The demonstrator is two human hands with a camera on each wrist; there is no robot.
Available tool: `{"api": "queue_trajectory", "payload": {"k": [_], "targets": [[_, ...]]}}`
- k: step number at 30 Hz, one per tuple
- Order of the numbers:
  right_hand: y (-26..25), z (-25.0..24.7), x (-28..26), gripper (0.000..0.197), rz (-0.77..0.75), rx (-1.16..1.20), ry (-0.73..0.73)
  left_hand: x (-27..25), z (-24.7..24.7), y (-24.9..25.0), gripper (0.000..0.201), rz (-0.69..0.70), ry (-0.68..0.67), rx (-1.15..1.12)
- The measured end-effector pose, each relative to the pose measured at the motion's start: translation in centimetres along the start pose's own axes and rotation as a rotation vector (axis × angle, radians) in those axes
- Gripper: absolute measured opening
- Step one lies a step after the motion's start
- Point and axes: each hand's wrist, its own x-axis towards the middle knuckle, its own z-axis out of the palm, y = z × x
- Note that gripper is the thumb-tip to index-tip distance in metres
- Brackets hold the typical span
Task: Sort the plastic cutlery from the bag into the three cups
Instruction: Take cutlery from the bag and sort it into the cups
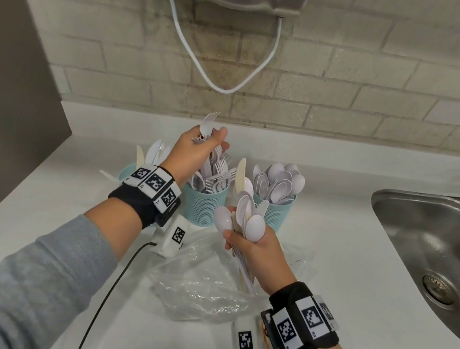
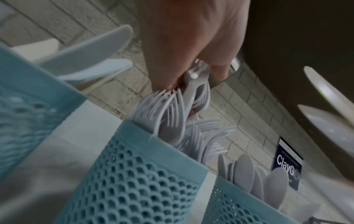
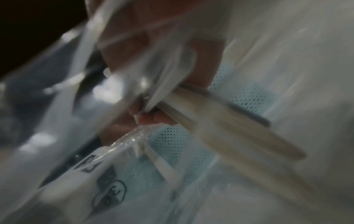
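Note:
Three teal mesh cups stand in a row near the wall. The left cup (image 1: 127, 173) holds knives, the middle cup (image 1: 203, 205) forks, the right cup (image 1: 272, 212) spoons. My left hand (image 1: 201, 146) hovers over the middle cup and grips white forks (image 1: 209, 126), tines up; in the left wrist view those forks (image 2: 197, 89) hang just above the cup's own forks. My right hand (image 1: 252, 247) holds a bundle of spoons and knives (image 1: 245, 217) upright, in front of the right cup. The clear plastic bag (image 1: 204, 280) lies crumpled on the counter under that hand.
A steel sink (image 1: 435, 256) sits at the right, its tap at the far right edge. A white cable (image 1: 225, 89) hangs down the brick wall from a metal dispenser. A dark panel borders the white counter (image 1: 326, 283) on the left.

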Motion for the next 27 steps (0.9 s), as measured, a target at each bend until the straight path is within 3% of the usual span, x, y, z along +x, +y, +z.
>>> {"api": "queue_trajectory", "payload": {"k": [6, 15, 18, 22, 24, 27], "targets": [[0.1, 0.1, 0.1, 0.03, 0.008, -0.006, 0.004, 0.2, 0.0, 1.4, 0.011, 0.095, 0.104, -0.171], [0.1, 0.3, 0.0, 0.03, 0.013, -0.01, -0.011, -0.7, -0.6, 0.1, 0.014, 0.158, 0.103, 0.053], [-0.3, 0.2, -0.1, 0.03, 0.007, 0.0, -0.014, -0.7, -0.4, 0.5, 0.017, 0.286, 0.153, 0.057], [-0.4, 0.4, -0.1, 0.031, 0.006, 0.016, -0.015, -0.7, 0.0, -1.1, 0.022, 0.293, 0.049, 0.313], [-0.5, 0.4, -0.2, 0.03, 0.002, 0.024, -0.015, -0.5, -0.2, -2.9, 0.04, 0.247, -0.004, 0.47], [-0.8, 0.2, -0.3, 0.03, -0.001, 0.033, -0.029, -0.6, -0.3, -3.2, 0.088, 0.215, 0.012, 0.574]]}}
